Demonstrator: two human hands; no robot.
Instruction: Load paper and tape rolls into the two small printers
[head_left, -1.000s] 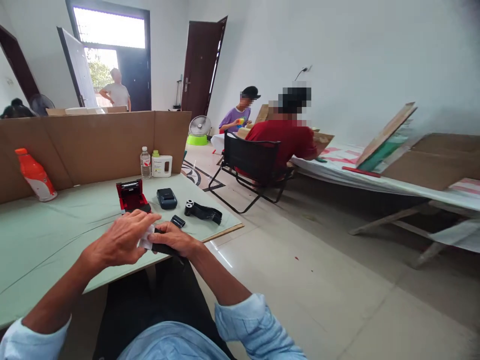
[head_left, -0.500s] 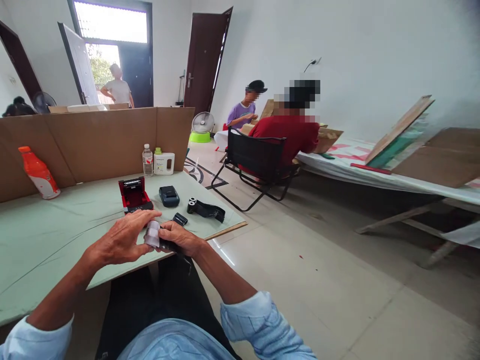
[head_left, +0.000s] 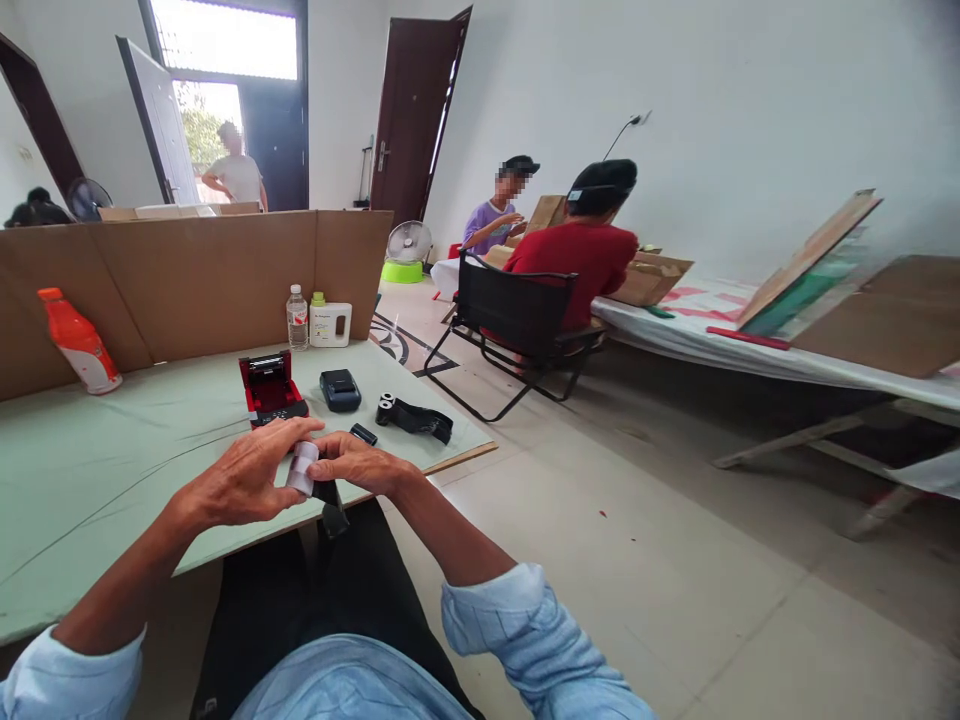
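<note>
hands, two: left hand [head_left: 251,470] closed around a small white cylindrical roll [head_left: 302,468], at the table's near edge; right hand [head_left: 356,462], thumb against the roll's right side, fingers hidden, so i cannot tell how far it is closed. one flat black flexible strip [head_left: 334,512] hangs below the right hand. handling, in my judgement: keep the roll steady in the left, press lightly with the right thumb, let the strip hang flat and untwisted.

counted, largest first:
- pale green flat-topped table [head_left: 150,450]: one.
- brown folded cardboard screen [head_left: 202,280], far side: one.
- containers, three: orange plastic bottle [head_left: 81,340], far left; white handled jug with green cap [head_left: 334,328] and clear plastic bottle [head_left: 298,322], side by side, far.
- boxy devices, two: red-and-black, lid raised [head_left: 271,390]; dark compact [head_left: 340,390], to its right.
- black glossy ribbon with white-ended spools [head_left: 416,418], right: one.
- short black cylinder [head_left: 364,435]: one, nearer.
</note>
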